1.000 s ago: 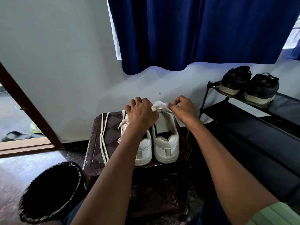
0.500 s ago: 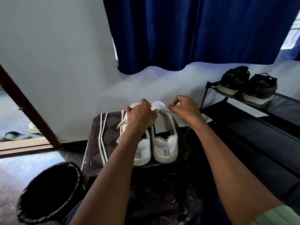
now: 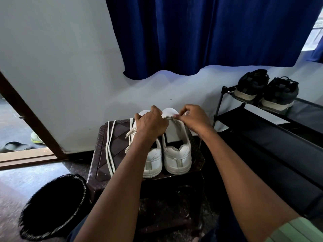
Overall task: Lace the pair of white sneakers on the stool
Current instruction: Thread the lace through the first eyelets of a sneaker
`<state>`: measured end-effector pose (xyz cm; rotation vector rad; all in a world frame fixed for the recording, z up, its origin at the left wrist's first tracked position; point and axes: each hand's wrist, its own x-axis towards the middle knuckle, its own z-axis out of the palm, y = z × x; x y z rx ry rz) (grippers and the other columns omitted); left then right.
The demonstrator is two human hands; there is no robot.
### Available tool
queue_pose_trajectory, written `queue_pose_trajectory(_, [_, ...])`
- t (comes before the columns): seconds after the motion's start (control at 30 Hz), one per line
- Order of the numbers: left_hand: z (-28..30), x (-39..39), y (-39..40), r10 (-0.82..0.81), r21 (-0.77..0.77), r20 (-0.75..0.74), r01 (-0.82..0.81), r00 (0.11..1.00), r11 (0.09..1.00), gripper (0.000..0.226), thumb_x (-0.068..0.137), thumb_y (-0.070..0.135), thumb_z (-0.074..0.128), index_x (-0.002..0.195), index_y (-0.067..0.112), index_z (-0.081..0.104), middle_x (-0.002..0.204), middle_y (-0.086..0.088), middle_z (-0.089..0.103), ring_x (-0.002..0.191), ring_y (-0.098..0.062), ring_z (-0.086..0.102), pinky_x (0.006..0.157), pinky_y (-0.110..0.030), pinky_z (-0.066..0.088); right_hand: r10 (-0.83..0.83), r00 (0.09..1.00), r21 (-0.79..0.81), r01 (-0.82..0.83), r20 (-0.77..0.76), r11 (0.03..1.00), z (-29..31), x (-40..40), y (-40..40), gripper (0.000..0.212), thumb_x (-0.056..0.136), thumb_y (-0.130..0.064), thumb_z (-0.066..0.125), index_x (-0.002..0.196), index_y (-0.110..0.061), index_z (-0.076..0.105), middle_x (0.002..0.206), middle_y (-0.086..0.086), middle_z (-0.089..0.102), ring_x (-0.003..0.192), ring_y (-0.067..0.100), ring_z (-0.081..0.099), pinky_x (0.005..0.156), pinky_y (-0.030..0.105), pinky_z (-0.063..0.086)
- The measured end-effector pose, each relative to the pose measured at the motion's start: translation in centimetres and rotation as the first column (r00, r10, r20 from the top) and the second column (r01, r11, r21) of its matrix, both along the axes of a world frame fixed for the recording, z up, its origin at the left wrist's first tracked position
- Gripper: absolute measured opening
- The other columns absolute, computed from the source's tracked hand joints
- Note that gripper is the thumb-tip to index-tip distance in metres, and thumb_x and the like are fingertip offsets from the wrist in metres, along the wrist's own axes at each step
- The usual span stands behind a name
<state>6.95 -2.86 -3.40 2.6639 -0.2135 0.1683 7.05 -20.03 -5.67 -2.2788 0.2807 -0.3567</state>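
Note:
Two white sneakers stand side by side, heels toward me, on a dark brown stool (image 3: 103,154). The left sneaker (image 3: 153,159) has lace loops hanging off its left side. The right sneaker (image 3: 178,154) shows a bare tongue. My left hand (image 3: 151,124) curls over the front of the shoes, gripping the right sneaker's near-toe edge. My right hand (image 3: 194,119) pinches a lace end at the right sneaker's front eyelets. A loose white lace (image 3: 110,151) lies doubled along the stool's left part.
A black-lined bin (image 3: 52,206) stands on the floor at the stool's front left. A black shoe rack (image 3: 272,137) on the right carries two dark shoes (image 3: 265,91). A blue curtain (image 3: 209,35) hangs above. An open doorway lies left.
Both hands stay at the toe end of the right sneaker with small finger shifts. My left hand's fingers have moved slightly forward over the shoe fronts.

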Motion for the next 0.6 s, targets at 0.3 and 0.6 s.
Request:
queue_pose_trajectory(0.3, [0.1, -0.2, 0.1, 0.0, -0.001, -0.012, 0.0, 1.0, 1.0, 0.035, 0.094, 0.03, 0.049, 0.127, 0.019, 0.05, 0.117, -0.003, 0.07, 0.119, -0.025, 0.062, 0.11, -0.043, 0.022, -0.041, 0.969, 0.898, -0.21, 0.244, 0.387, 2.5, -1.0, 0.5, 0.045, 0.084, -0.06, 0.072, 0.073, -0.018, 0.06, 0.073, 0.003, 0.062, 0.047, 0.009, 0.03, 0.045, 0.024, 0.02])
queue_pose_trajectory(0.6, [0.2, -0.3, 0.1, -0.006, -0.002, -0.02, 0.005, 1.0, 1.0, 0.035, 0.094, 0.03, 0.049, 0.127, 0.019, 0.049, 0.118, -0.003, 0.07, 0.118, -0.026, 0.062, 0.108, -0.043, 0.022, 0.048, 0.997, 0.194, -0.06, 0.067, 0.979, 0.1, -0.5, -0.2, 0.045, 0.085, -0.049, 0.08, 0.062, -0.016, 0.06, 0.05, -0.007, 0.043, 0.046, 0.01, 0.037, 0.051, 0.026, 0.028])
